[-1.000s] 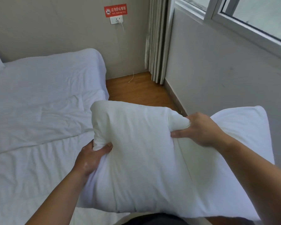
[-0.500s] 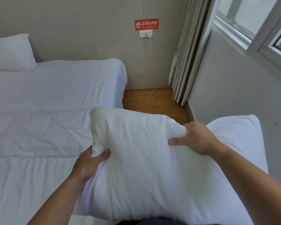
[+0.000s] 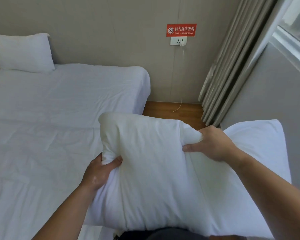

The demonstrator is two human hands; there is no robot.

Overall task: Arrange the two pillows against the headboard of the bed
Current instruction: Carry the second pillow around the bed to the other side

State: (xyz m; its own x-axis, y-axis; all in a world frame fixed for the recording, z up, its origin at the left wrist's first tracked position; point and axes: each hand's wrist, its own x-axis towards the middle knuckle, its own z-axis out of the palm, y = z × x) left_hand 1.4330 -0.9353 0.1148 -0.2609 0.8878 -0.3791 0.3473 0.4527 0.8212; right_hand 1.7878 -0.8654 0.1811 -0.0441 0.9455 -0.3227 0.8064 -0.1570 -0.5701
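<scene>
The left hand (image 3: 100, 172) pinches the near-left corner of a plump white fabric pillow (image 3: 151, 172), and the right hand (image 3: 210, 144) clamps its far-right corner, so its long axis runs across the body. The second white pillow (image 3: 22, 53) already lies at the head of the white-sheeted bed (image 3: 59, 104), far ahead and to the left, nearer the left hand. The empty spot beside it probably calls for a forward-left carry.

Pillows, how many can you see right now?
2. One pillow leans against the wall at the far left end of the bed. The other pillow is held up by the left hand and right hand. None appears hidden.
</scene>
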